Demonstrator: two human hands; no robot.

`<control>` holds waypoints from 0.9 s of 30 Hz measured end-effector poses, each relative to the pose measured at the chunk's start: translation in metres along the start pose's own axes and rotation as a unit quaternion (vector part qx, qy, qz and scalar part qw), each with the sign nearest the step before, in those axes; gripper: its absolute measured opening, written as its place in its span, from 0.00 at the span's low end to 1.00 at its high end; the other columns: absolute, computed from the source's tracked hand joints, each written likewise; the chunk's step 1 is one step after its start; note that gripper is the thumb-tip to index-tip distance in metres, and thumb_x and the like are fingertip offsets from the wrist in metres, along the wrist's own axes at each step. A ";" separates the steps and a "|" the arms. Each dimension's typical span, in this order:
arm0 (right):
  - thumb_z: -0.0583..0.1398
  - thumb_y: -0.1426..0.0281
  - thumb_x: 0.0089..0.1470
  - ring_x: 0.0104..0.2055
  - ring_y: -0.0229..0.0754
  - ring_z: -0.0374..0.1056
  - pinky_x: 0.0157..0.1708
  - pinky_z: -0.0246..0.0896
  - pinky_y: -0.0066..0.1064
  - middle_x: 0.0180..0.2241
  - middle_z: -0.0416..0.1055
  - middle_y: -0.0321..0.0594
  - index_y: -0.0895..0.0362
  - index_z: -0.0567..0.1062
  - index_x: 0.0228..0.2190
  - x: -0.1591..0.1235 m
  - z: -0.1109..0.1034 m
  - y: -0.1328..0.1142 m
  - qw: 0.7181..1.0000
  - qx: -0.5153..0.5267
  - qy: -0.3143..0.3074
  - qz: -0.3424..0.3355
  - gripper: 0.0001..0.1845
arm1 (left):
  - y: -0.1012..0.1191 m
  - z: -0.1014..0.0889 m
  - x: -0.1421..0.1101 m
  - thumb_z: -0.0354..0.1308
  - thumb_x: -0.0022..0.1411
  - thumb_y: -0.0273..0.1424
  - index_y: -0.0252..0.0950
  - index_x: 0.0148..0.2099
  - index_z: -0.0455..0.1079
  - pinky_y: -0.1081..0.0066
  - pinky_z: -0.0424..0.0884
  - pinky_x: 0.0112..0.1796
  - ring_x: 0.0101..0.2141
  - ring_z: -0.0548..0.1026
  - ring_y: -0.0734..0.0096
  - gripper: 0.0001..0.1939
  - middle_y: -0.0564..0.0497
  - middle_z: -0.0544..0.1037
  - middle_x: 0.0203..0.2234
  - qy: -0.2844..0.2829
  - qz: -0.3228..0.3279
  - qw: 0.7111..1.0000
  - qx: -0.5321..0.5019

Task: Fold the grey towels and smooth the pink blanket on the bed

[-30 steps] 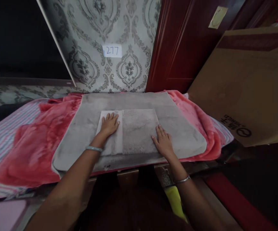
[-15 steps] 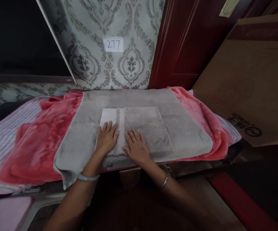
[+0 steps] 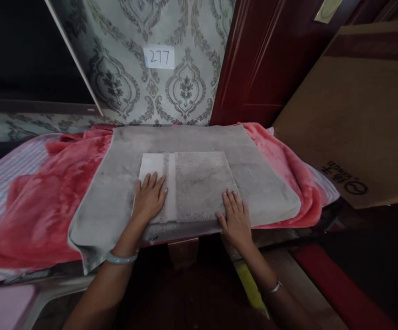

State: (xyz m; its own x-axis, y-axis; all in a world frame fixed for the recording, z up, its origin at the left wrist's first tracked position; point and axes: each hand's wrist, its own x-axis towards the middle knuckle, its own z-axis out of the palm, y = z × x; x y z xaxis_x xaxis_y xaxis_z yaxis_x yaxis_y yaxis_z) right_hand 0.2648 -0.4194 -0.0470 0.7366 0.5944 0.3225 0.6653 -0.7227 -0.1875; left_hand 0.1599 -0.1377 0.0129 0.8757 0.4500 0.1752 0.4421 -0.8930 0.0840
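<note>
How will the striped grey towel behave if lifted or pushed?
Likely floppy: the striped grey towel looks like soft pile fabric, so it may sag. Unlikely to roll or tip, as it lies flat. Pushed, it might drag or ruck up, since it rests on a soft-looking grey cloth.

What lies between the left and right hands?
In the head view, a flat, rectangular grey-and-white cloth spans between the left hand and right hand: its narrow white stripe, then its broad grey section. Nothing else shows there.

Home room, damask wallpaper (image 3: 185,87), dark screen (image 3: 23,55), red blanket (image 3: 47,206), panelled door (image 3: 254,55)
</note>
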 end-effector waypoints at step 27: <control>0.48 0.54 0.67 0.74 0.53 0.38 0.69 0.34 0.54 0.72 0.43 0.46 0.55 0.53 0.69 0.165 0.020 -0.102 0.975 0.048 -0.127 -0.174 0.35 | -0.002 0.003 -0.012 0.42 0.72 0.38 0.34 0.69 0.60 0.48 0.49 0.67 0.69 0.53 0.54 0.28 0.42 0.59 0.69 0.021 -0.020 0.999 -0.028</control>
State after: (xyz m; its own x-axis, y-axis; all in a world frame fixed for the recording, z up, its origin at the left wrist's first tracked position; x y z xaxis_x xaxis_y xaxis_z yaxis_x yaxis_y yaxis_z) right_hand 0.3213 -0.2403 0.0069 0.4620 0.8752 0.1434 0.8798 -0.4319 -0.1984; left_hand 0.1492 -0.1410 0.0073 0.8477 0.4864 0.2119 0.4644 -0.8734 0.1469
